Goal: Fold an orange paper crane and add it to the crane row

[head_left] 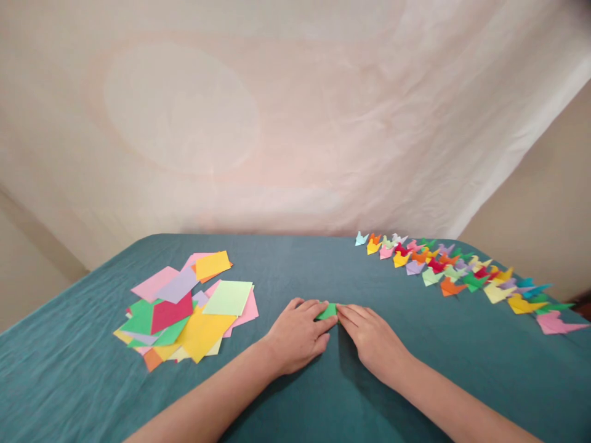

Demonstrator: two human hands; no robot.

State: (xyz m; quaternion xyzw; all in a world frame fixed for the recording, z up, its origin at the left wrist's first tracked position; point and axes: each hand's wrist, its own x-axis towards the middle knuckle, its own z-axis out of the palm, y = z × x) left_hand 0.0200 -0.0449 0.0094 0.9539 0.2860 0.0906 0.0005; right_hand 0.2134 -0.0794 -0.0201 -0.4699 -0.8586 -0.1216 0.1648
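Note:
A small folded piece of green paper (328,312) lies on the cloth near the front middle of the table. My left hand (299,337) holds its left side, fingers stretched over it and pressing it down, with the index finger across the lower edge. At the right edge of the paper, the fingertips of my right hand (369,339) are pressed together on it. Part of the paper is covered by my fingers, so its full shape cannot be made out.
A loose pile of coloured paper squares (207,329) lies to the left. Folded paper birds (431,275) in many colours stand in rows along the right side. Dark green cloth (295,264) covers the table, and a pale fabric sheet (295,123) hangs behind it.

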